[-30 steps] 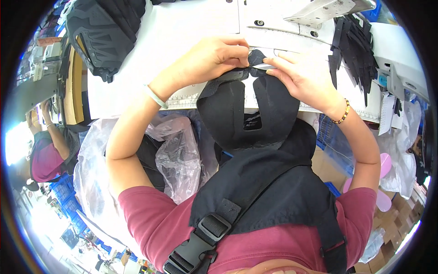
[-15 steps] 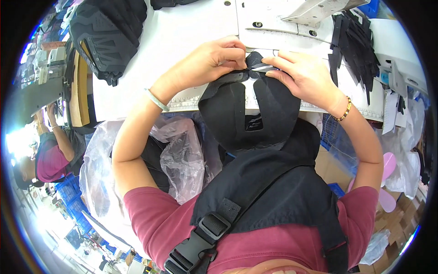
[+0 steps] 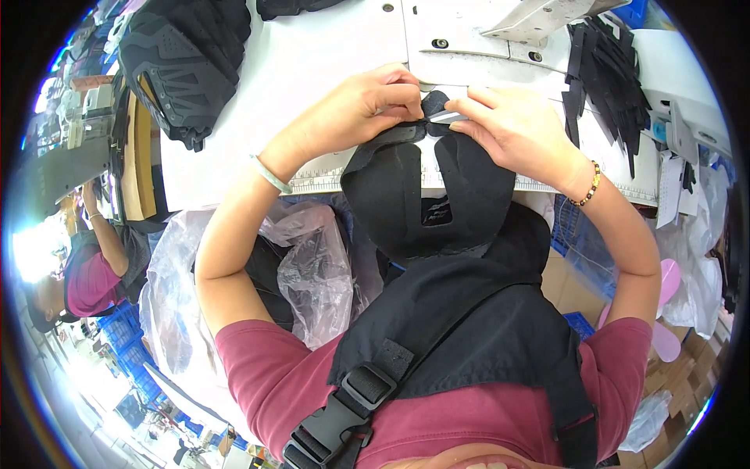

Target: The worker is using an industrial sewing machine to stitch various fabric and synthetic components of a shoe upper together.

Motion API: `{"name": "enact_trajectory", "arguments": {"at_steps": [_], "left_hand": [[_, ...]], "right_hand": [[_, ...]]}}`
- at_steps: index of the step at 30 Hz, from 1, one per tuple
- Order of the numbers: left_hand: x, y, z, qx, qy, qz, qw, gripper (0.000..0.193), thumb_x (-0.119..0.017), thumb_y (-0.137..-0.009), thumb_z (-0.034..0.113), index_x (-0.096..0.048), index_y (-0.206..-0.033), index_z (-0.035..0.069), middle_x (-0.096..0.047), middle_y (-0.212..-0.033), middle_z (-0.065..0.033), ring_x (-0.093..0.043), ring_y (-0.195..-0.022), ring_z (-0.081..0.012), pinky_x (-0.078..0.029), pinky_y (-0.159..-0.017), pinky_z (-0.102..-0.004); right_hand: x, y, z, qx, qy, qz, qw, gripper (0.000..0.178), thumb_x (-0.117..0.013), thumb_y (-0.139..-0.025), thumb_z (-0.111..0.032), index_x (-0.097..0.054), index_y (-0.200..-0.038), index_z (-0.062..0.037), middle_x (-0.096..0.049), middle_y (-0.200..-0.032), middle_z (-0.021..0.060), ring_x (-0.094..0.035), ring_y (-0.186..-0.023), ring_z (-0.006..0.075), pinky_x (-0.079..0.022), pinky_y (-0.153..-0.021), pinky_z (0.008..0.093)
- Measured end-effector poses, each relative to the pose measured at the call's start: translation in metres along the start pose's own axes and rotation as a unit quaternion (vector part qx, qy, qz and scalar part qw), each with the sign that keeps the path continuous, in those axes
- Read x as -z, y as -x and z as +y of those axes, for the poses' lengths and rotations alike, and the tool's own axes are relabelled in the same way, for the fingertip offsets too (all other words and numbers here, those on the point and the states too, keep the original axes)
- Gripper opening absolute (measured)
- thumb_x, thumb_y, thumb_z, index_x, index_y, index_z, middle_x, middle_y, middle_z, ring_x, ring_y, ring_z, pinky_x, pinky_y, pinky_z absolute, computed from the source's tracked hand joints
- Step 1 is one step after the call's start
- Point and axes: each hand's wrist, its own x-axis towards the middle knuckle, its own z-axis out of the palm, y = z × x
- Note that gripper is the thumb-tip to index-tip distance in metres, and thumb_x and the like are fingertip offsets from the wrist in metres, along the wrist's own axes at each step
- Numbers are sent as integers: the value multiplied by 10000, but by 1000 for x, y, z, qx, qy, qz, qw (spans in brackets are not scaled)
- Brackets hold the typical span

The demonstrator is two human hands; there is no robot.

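A black shoe upper (image 3: 383, 199) hangs over the table's front edge, its narrow tongue end (image 3: 434, 102) lying on the white tabletop. My left hand (image 3: 388, 100) is closed in a pinch at the upper's far edge, left of the tongue. Opposite it, my right hand (image 3: 504, 125) has its fingers closed at the edge on the right side. A thin pale, blade-like piece (image 3: 447, 117) shows by the right fingertips; its kind cannot be made out. Both hands' fingertips partly hide the spot where they meet the upper.
Stacked black shoe uppers (image 3: 183, 66) sit at the far left. Black strips (image 3: 605, 82) lie at the right beside a white machine base (image 3: 539, 23). A ruler strip (image 3: 316, 178) runs along the table's front edge. Clear plastic bags (image 3: 312, 273) hang below. Another person (image 3: 98, 273) works at far left.
The pale piece by my right fingertips shows a little less and has shifted slightly. Both hands stay at nearly the same place on the upper.
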Motion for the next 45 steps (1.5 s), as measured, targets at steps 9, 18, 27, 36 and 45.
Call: {"name": "enact_trajectory", "arguments": {"at_steps": [9, 18, 27, 36, 45], "left_hand": [[9, 5, -4, -5, 28, -32, 999, 95, -589, -767, -59, -592, -842, -2, -548, -1008, -77, -597, -902, -206, -483, -802, -286], [10, 4, -3, 3, 33, -42, 999, 95, -587, -771, -51, -596, -839, 15, -541, -1029, -72, -581, -922, -209, -474, -811, -281], [14, 4, -11, 16, 133, -56, 989, 75, -571, -808, -50, -575, -830, 22, -552, -1051, -69, -576, -967, -186, -471, -844, -277], [21, 17, -18, 115, 347, -2, 931, 46, -585, -834, -23, -585, -842, 23, -562, -1121, -107, -549, -1066, -184, -423, -950, -284], [34, -3, 18, 222, 412, -43, 883, 85, -600, -858, 76, -596, -920, 19, -593, -1087, -69, -534, -961, -110, -411, -878, -240]], "right_hand": [[-4, 5, -1, -24, -5, 13, 1000, 192, -646, -796, -227, -617, -954, -121, -556, -760, 22, -576, -664, 196, -453, -592, 294], [-4, 1, -1, -13, -39, 9, 999, 190, -640, -801, -234, -607, -944, -114, -543, -745, 30, -581, -673, 210, -459, -606, 307], [-2, -4, -9, 2, -9, -43, 999, 178, -644, -775, -183, -549, -885, -79, -521, -744, 42, -574, -667, 213, -454, -603, 320], [-3, 6, -3, -42, -76, -47, 995, 267, -628, -809, -231, -561, -1023, -86, -517, -777, 65, -563, -672, 256, -442, -604, 350], [5, 8, 6, 43, -66, 154, 985, 284, -671, -631, -27, -601, -905, -60, -568, -730, 72, -579, -612, 236, -470, -557, 321]]}}
